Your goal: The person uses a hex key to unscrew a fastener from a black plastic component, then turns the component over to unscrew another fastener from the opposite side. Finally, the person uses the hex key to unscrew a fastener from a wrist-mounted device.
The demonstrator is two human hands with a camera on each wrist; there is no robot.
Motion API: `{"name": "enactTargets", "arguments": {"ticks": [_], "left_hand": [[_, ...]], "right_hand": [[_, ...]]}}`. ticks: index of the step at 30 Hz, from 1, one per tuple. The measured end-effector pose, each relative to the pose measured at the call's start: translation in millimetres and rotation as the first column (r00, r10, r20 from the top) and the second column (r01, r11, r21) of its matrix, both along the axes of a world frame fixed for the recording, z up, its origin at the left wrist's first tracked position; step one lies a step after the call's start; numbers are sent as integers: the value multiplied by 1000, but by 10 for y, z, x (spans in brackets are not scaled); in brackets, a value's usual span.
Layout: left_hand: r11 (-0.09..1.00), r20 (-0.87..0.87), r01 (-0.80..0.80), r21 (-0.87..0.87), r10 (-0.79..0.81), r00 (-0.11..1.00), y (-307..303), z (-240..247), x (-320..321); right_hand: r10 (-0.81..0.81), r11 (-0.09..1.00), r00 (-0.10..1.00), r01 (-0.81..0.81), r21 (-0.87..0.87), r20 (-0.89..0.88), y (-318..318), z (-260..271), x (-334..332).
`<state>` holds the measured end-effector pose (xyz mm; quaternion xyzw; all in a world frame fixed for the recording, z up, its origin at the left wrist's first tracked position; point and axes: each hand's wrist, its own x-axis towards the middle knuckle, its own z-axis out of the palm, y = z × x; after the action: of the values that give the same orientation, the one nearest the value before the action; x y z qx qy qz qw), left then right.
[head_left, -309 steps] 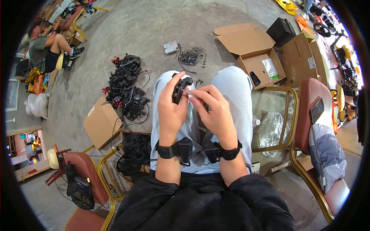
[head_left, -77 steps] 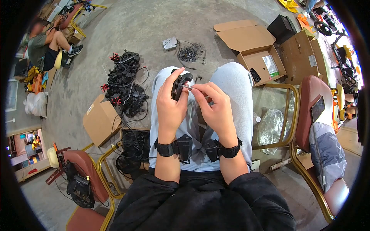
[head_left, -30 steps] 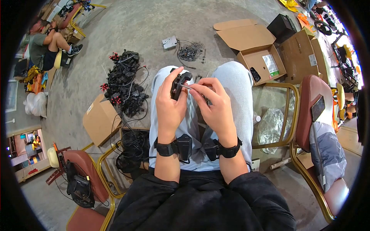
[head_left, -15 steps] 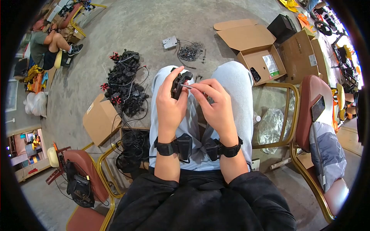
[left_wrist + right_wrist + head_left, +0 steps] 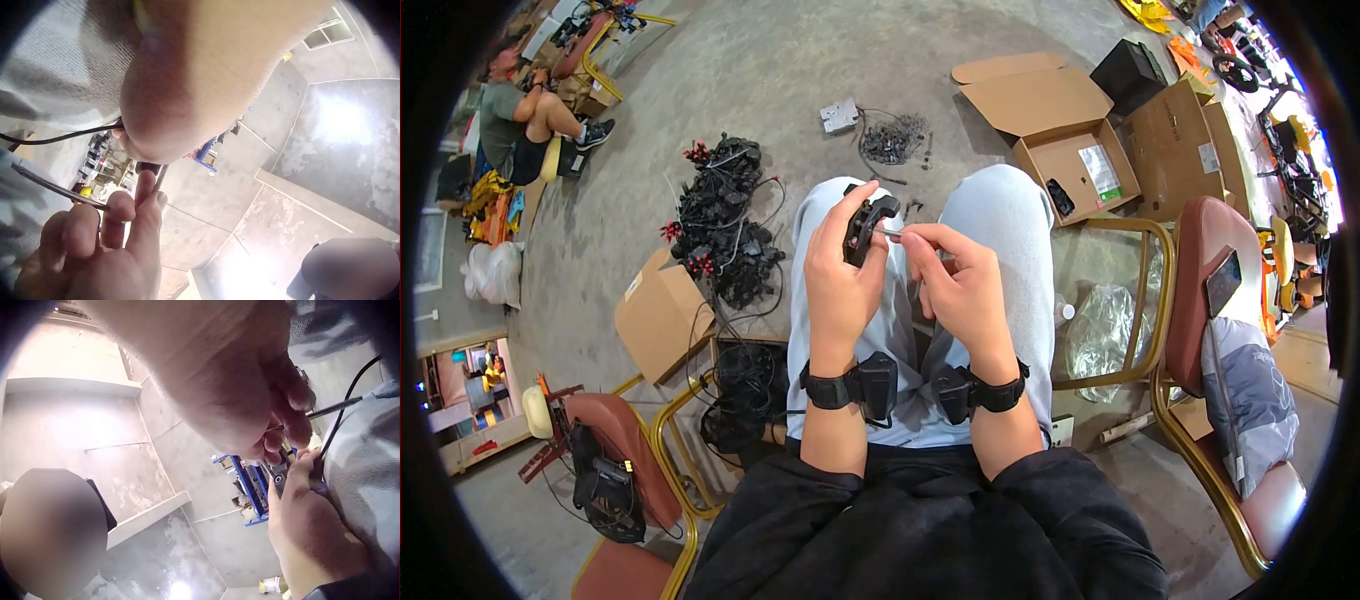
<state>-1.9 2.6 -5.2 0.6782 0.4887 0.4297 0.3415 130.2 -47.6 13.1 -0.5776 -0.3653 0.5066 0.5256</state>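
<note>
In the head view my left hand (image 5: 840, 295) holds a black plastic part (image 5: 862, 230) with a curved end, above the left knee. The thumb and forefinger of my right hand (image 5: 962, 290) pinch a thin metal hex key (image 5: 888, 232), its tip at the part's right side. One arm of the hex key (image 5: 56, 186) sticks out behind the right-hand fingers (image 5: 78, 231) in the left wrist view. From the right wrist, the left hand (image 5: 315, 531) shows beneath a dark part with a round hole (image 5: 279, 479); much of it is hidden by fingers.
A heap of black parts and cables (image 5: 725, 220) lies on the floor at left. Ahead are a metal box (image 5: 838, 117) and scattered small parts (image 5: 893, 140). An open carton (image 5: 1080, 165) stands at right, with chairs (image 5: 1215, 290) on both sides. A seated person (image 5: 515, 115) is far left.
My right-hand fingers have curled in closer and sit slightly lower; less of the hex key shows between the fingertips and the part. The left hand keeps its grip.
</note>
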Motion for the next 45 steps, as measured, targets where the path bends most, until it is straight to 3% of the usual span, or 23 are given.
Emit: {"name": "enactTargets", "arguments": {"ticks": [2,4,8,11,18,19,20,24,29,33,35,36,38,41,45], "left_hand": [[1000,23,-10,10,10,1000,4,0,11],[999,46,-26,-23,27,999,-11,8,20],[999,40,-26,-21,27,999,-6,-18,-4],[1000,39,-26,-14,26,999,9,-3,3],[999,25,-32,36,31,999,15,19,-24],[999,29,-28,46,27,999,2,30,-33],[1000,89,-23,14,21,996,-18,43,-43],[999,257,-46,-29,52,965,-85,77,-64],[999,300,-9,33,-1,954,-152,33,-111],[999,301,9,47,-23,953,-270,123,-32],[998,305,2,57,-20,952,-315,176,-10],[998,266,-2,66,-16,964,-329,194,-22],[997,226,-6,80,-12,974,-364,220,-45],[985,144,-5,170,-20,989,-421,267,-74],[985,120,-58,160,39,992,-365,270,-122]], "right_hand": [[-8,1000,999,7,12,37,11,-14,0],[-75,956,945,-23,293,319,34,-90,-25],[-159,909,872,-54,414,464,46,-113,-25],[-236,851,852,-51,523,467,73,-163,-45],[-305,807,784,-88,585,540,84,-128,-54],[-80,939,945,-36,342,317,62,-85,-57],[80,994,997,-80,72,3,40,-46,-61],[78,997,991,-75,31,-110,5,-33,-16],[10,955,988,-56,291,156,-78,-111,-81],[-96,901,977,3,434,192,-164,-33,-155],[-193,857,903,-35,514,383,-210,55,-125],[-200,853,902,-31,521,382,-235,77,-114],[-286,829,797,-72,554,531,-278,96,-96],[-347,747,776,-110,656,526,-290,172,-96],[-317,754,753,-169,635,577,-228,189,-150]]}}
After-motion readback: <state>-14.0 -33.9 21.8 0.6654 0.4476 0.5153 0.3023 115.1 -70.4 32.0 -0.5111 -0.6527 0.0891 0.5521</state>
